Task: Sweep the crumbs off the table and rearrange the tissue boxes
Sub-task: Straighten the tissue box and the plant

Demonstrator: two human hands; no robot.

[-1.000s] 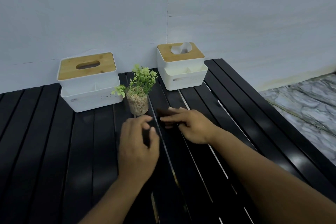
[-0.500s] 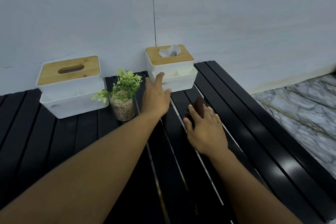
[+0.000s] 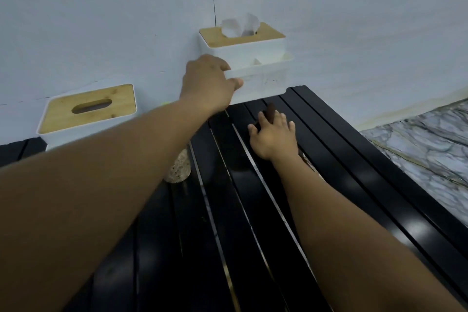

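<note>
1. Left hand (image 3: 210,82) gripping left end of far tissue box (image 3: 255,68), apparently lifted at table's (image 3: 354,185) back edge by wall.
2. Right hand (image 3: 274,135) flat, fingers spread over dark object (image 3: 271,111); grip unclear.
3. One-handed end grip: risk of box tilting, slipping.
4. Forearm over plant pot (image 3: 178,170): risk of toppling.
5. Second tissue box (image 3: 88,114) at left.

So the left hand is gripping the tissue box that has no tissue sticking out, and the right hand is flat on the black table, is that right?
Not quite. In the head view the left hand grips the tissue box that has tissue sticking out; the empty-slot box sits untouched. The right hand does lie on the black table.
</note>
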